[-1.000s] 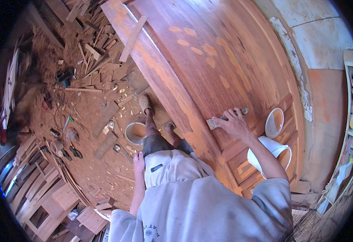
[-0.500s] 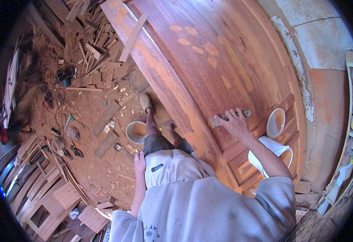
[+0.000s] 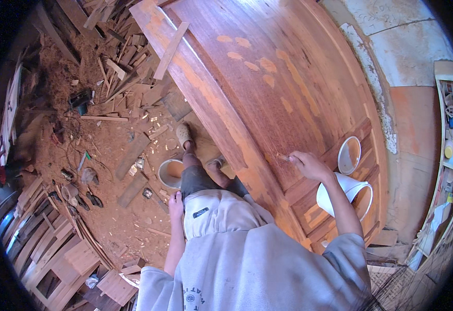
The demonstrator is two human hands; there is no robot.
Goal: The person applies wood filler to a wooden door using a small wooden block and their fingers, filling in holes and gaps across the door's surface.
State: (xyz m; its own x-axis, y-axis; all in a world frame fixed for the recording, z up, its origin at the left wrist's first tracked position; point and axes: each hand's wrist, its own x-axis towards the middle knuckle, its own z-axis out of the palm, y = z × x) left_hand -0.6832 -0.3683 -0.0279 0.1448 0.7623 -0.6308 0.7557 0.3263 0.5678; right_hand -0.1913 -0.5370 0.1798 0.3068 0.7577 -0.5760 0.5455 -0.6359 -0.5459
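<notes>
A large reddish-brown wooden door (image 3: 268, 98) lies in front of me and to the right, marked with orange filler patches (image 3: 268, 65). Above its lower part, my right hand (image 3: 309, 166) is closed round a putty knife (image 3: 283, 156), seen nearly edge-on with its tip pointing left. Most of the handle is hidden by my fingers. My left hand (image 3: 175, 203) hangs beside my thigh with its fingers curled; whatever lies inside them, if anything, is hidden. On the door's panelled end, a white bucket (image 3: 332, 194) lies tipped on its side, next to a round white lid (image 3: 349, 155) smeared with orange filler.
Another white bucket (image 3: 170, 173) with orange contents stands on the dusty floor by my feet. A loose wooden strip (image 3: 171, 51) lies across the door's left edge. Wood offcuts (image 3: 128, 78) heap at the far left, and boards (image 3: 55, 259) stack at the near left. Shelves (image 3: 451, 135) line the right.
My right hand has turned and moved slightly right and nearer, bringing the putty knife from flat to nearly edge-on. My left hand stays beside my thigh.
</notes>
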